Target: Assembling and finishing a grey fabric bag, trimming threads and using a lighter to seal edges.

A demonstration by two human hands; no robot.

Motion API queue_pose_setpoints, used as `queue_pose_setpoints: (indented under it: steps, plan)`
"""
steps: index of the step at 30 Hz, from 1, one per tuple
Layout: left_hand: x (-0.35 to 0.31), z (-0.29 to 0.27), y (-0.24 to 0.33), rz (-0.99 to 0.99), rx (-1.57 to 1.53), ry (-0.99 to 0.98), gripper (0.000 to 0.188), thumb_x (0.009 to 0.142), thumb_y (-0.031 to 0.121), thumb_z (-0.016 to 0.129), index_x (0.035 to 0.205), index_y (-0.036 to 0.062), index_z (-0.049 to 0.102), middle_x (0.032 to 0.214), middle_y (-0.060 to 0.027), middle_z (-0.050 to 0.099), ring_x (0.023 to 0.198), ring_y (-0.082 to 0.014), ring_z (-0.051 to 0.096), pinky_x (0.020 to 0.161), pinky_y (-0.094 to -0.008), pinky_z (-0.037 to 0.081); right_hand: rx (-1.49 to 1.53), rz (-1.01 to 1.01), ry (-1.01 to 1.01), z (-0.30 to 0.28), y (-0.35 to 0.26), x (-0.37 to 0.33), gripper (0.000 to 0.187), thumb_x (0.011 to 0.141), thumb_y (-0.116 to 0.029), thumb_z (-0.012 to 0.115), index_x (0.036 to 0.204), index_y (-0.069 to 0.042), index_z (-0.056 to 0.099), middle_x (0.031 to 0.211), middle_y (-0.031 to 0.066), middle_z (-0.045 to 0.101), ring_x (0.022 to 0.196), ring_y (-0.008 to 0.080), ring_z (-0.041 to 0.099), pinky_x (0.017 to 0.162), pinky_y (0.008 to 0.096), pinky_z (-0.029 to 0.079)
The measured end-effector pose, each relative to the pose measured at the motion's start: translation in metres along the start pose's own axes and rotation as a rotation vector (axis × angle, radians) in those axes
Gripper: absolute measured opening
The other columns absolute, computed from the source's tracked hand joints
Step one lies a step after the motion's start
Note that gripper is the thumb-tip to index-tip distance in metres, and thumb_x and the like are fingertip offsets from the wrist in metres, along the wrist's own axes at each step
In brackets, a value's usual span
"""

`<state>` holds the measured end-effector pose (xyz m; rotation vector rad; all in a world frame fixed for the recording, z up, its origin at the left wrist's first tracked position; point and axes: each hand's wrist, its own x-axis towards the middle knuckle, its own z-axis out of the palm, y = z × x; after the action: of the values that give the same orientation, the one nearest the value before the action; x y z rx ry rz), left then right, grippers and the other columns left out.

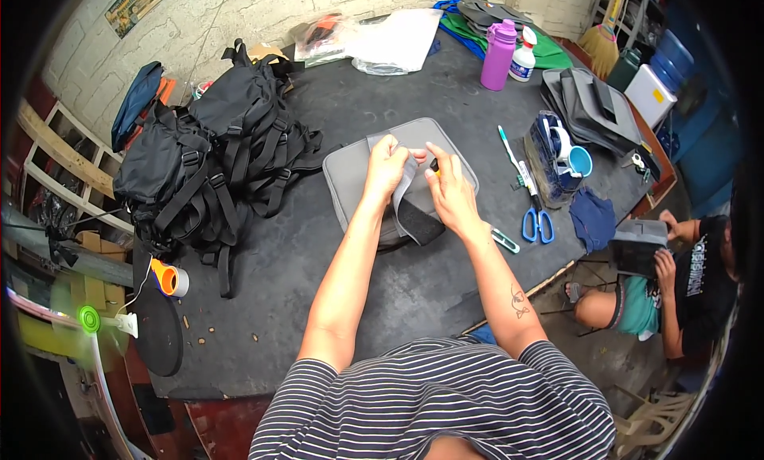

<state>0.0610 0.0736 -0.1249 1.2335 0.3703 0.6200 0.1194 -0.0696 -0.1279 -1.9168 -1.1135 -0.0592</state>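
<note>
Gray flat case lies near the middle of the black table, the broadest thing about the hands. Black backpacks are heaped on the table's left side, their straps trailing. Gray bags lie piled near the table's far right edge. A purple bottle stands upright at the back. Across the case runs a gray strap, its dark lower end curling over the near edge. Blue-handled scissors lie right of the case. The left hand is closed, fingers curled on the strap's upper part. Opposite it, the right hand grips a small black-and-orange thing, mostly hidden by the fingers. A slim pale-green cutter lies beside the right wrist.
</note>
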Motion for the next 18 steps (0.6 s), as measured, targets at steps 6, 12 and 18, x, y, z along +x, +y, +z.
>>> queue_pose_setpoints:
  steps: [6, 12, 18]
  plan:
    - [-0.007, 0.008, 0.012, 0.011, 0.059, -0.082, 0.006, 0.089, 0.009, 0.053, 0.085, 0.0041, 0.054, 0.094, -0.0084, 0.066, 0.082, -0.0122, 0.06, 0.073, -0.0252, 0.049, 0.375, 0.141, 0.007, -0.003, 0.008, 0.0, 0.047, 0.085, -0.021, 0.063, 0.128, -0.011, 0.047, 0.099, 0.0056, 0.053, 0.079, 0.0151, 0.056, 0.071, 0.0295, 0.046]
    - [-0.039, 0.05, 0.066, 0.457, 0.265, -0.31, 0.034, 0.095, 0.035, 0.055, 0.109, 0.0042, 0.059, 0.116, -0.0061, 0.057, 0.109, -0.0137, 0.051, 0.093, -0.0299, 0.04, 1.215, 0.071, -0.143, -0.041, 0.0, -0.02, 0.047, 0.079, -0.015, 0.069, 0.121, -0.004, 0.05, 0.095, 0.0016, 0.057, 0.084, 0.0097, 0.055, 0.071, 0.0225, 0.045]
    - [-0.062, -0.003, 0.04, 0.322, 1.048, 0.237, 0.042, 0.086, 0.032, 0.062, 0.115, 0.0029, 0.056, 0.105, -0.0198, 0.06, 0.102, -0.0338, 0.056, 0.089, -0.0428, 0.042, 1.373, -0.06, -0.018, -0.082, -0.003, -0.034, 0.016, 0.082, -0.014, 0.065, 0.086, -0.002, 0.056, 0.084, 0.0095, 0.054, 0.075, 0.0126, 0.05, 0.067, 0.024, 0.042]
